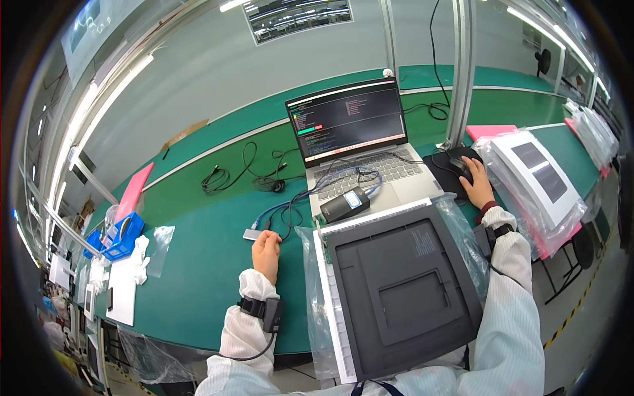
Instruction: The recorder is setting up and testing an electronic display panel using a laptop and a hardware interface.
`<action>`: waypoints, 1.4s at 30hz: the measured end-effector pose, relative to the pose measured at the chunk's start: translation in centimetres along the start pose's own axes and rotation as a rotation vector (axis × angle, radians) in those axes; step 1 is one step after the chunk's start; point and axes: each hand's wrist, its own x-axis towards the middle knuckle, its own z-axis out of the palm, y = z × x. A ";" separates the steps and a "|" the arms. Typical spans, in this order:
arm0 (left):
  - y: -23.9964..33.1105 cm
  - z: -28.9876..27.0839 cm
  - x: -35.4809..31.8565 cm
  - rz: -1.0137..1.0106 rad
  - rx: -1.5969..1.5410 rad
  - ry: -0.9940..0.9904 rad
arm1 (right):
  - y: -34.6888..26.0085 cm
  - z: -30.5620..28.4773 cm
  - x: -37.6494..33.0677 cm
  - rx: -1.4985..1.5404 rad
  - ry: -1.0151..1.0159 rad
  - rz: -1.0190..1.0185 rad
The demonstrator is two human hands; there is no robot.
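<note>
My right hand (477, 185) rests over a black computer mouse (461, 167) on a dark mouse pad (444, 173), fingers curved on it. On the green bench, my left hand (266, 256) has its fingers curled closed, just in front of a small grey adapter (251, 234) with cables; whether anything is inside the fingers is hidden. A laptop (350, 122) stands open ahead, dark windows on its screen. Across its front lies a black handheld box (345, 205) with a blue cable. Nearest me is a large black-backed panel (406, 290) with a white edge, on clear plastic.
Coiled black cables (221, 179) lie left of the laptop. Blue bins (124, 236) and a white board (122, 290) sit at the left edge. A bagged white panel (535, 175) lies on pink foam at right. A metal post (460, 79) rises behind the mouse pad.
</note>
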 end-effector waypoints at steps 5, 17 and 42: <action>-0.4 -0.3 0.1 0.013 0.006 0.021 | 0.1 -0.4 -0.1 0.009 0.015 0.007; -0.2 -0.1 0.0 -0.021 0.043 0.027 | 0.4 -0.5 -0.1 0.078 0.031 0.032; -0.5 -0.3 0.5 0.142 0.106 0.235 | 1.7 0.3 0.1 0.062 0.053 0.026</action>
